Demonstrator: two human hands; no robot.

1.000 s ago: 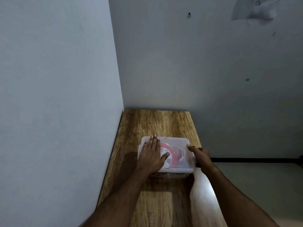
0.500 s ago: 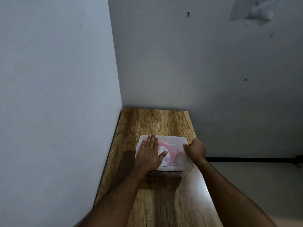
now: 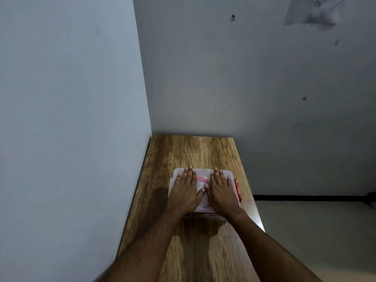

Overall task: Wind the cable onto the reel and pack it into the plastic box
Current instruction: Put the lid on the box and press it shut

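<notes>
Both hands lie flat, fingers straight and together, palms down on the lid of the translucent rectangular plastic box [image 3: 203, 206]; the left hand [image 3: 186, 192] covers the lid's left half and the right hand [image 3: 221, 193] its right half, thumbs nearly meeting in the middle. Half a second ago the right hand was curled at the box's right edge, about where the red side latch [image 3: 237, 189] now shows folded against the wall; it has since moved up onto the lid beside the left hand, which has kept pressing. Between the hands, the pink-and-white cable reel [image 3: 201, 181] shows dimly through the lid, so it is inside the box; the cable itself cannot be made out. The box sits on the long wood-grain worktop [image 3: 193, 151], pushed into a corner of pale grey walls [image 3: 71, 98]. Judging by this, the right side looks fastened and the packing nearly done; whether a left latch is closed cannot be seen
</notes>
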